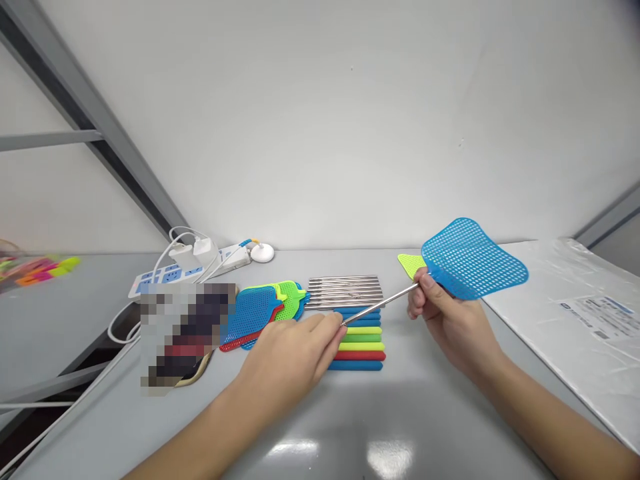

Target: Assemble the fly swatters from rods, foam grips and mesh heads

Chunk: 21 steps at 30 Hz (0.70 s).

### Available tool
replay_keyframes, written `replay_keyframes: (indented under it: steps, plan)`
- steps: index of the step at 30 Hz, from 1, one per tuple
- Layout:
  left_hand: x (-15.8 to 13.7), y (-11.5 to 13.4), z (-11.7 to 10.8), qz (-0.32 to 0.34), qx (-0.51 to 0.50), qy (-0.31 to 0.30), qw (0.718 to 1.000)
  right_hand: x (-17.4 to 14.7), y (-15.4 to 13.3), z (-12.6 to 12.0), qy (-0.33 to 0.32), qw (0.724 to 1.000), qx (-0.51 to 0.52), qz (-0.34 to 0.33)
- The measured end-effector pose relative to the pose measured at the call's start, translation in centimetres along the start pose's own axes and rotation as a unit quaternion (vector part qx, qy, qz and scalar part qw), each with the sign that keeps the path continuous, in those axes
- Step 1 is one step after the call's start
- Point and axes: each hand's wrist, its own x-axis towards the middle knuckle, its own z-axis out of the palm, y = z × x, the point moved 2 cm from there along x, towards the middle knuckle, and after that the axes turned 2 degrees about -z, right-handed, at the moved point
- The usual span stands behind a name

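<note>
A blue fly swatter head [473,260] sits on one end of a thin metal rod [383,303]. My right hand [445,313] is closed around the neck where head and rod meet. The rod's other end is pinched by my left hand [295,350]; whether a handle is also inside those fingers is hidden. Below the rod lies a row of coloured handles [363,338] in blue, yellow, green and red, partly covered by my left hand. Behind them several bare metal rods [345,287] lie side by side. Overlapping blue, green and red swatter heads [253,310] rest to the left.
A yellow-green swatter head [409,263] lies behind my right hand. At the left are a white power strip [173,275] with plugs and cables, and a pixelated object [187,337]. A white wrapped package [575,313] covers the right side of the grey table [400,427].
</note>
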Motion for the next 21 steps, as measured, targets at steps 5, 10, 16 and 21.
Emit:
replay_keyframes:
  steps: [5, 10, 16, 21]
  plan:
    - [-0.3, 1.2, 1.1, 0.033, 0.044, 0.039, 0.998, -1.5, 1.4, 2.5, -0.158, 0.984, -0.039, 0.078]
    - [0.0, 1.5, 0.6, 0.037, 0.041, 0.056, 0.997, -1.9, 0.6, 2.7, -0.169, 0.982, -0.084, 0.025]
    - [0.2, 0.0, 0.0, 0.014, 0.066, 0.057, 0.996, -1.0, -1.8, -3.1, 0.056, 0.997, -0.06, 0.009]
    - [0.1, -0.2, 0.1, 0.045, 0.065, 0.038, 0.996, -1.4, -5.0, -11.6, 0.211, 0.977, -0.027, -0.004]
